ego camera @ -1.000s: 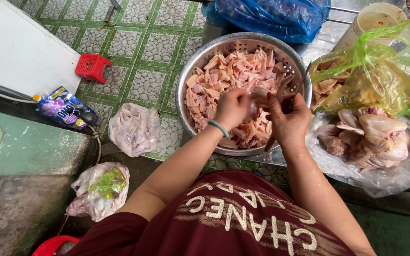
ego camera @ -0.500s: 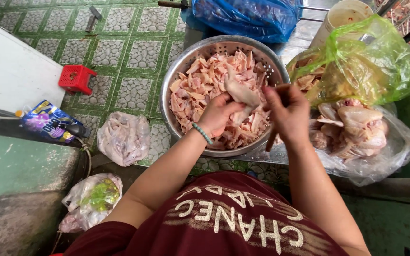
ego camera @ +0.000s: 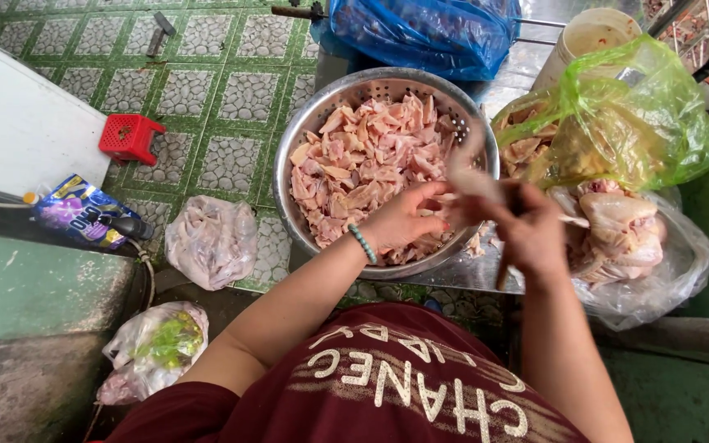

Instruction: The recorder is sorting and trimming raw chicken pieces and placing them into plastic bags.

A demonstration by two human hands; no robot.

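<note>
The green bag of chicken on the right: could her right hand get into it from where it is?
Probably yes: the right hand sits just beside the green bag, nothing between them, though it holds a piece of meat.

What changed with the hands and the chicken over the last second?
Both hands moved right, off the bowl's middle to its right rim. Left hand and right hand now hold a pale chicken piece there. The metal colander bowl and bags stayed put.

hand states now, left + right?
Left hand: closed on one end of a raw chicken piece.
Right hand: closed, gripping the same chicken piece; a thin handle shows below it.
</note>
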